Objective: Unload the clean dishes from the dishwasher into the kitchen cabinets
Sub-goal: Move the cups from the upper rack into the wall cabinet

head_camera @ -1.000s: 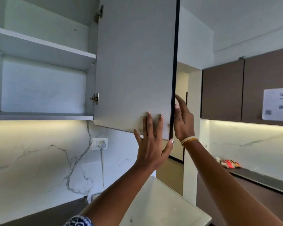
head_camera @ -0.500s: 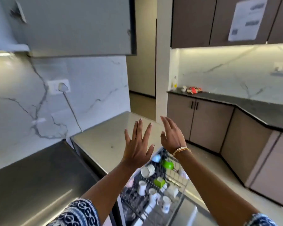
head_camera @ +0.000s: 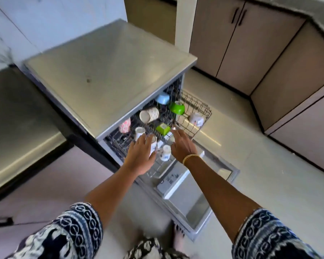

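Now your left hand and right hand hover over the dishwasher rack, fingers straight and spread, holding nothing, white cups beneath.

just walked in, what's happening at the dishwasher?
A person is reaching both bare hands down into the pulled-out wire upper rack of the open stainless-steel dishwasher. The left hand and right hand are open, fingers extended over the white mugs at the near end, gripping nothing yet. The green bowl, light blue bowl and small green square cup sit untouched in the rack.
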Available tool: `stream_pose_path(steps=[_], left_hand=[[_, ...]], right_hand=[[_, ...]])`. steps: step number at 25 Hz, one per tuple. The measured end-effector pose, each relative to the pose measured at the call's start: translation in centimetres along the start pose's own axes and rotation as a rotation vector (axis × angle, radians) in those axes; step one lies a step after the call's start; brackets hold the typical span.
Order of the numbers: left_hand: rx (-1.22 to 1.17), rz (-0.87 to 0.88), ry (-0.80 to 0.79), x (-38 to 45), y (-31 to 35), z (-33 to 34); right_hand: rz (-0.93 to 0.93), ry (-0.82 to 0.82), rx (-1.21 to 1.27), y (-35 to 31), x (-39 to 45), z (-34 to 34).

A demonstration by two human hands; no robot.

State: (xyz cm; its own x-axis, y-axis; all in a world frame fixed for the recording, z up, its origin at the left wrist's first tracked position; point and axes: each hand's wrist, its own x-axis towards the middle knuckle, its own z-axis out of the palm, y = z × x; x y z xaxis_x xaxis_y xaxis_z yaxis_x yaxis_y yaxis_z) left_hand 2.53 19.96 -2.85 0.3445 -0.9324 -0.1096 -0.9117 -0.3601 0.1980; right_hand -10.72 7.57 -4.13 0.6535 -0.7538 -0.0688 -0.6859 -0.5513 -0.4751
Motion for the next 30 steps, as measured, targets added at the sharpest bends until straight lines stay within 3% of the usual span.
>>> stream_pose_path(steps=[8, 13, 20, 23, 27, 30], left_hand=[[-0.253, -0.189, -0.181, 3.6, -1.9, 7.4], [-0.322, -0.33, -0.229, 7.2, -3.6, 8.3], [-0.486, -0.527, -0.125, 12.0, -7.5, 10.7], [-0.512, -0.538, -0.056, 14.2, -9.3, 12.0], [-0.557, -0.533, -0.021, 16.3, -10.4, 13.6], [-0.569, -0.502, 0.005, 17.1, -11.3, 14.8]], right_hand=[[0.162, -0.235, 0.068, 4.0, 1.6, 8.0], [0.221, -0.258, 0.123, 3.8, 4.3, 9.4], [0.161, -0.274, 0.141, 1.9, 10.9, 12.0], [0.119, -0.192, 0.212, 1.2, 15.5, 13.4], [0.024, -0.085, 0.034, 0.5, 23.1, 14.5], [-0.114, -0.203, -0.284, 1.3, 27.2, 15.0]])
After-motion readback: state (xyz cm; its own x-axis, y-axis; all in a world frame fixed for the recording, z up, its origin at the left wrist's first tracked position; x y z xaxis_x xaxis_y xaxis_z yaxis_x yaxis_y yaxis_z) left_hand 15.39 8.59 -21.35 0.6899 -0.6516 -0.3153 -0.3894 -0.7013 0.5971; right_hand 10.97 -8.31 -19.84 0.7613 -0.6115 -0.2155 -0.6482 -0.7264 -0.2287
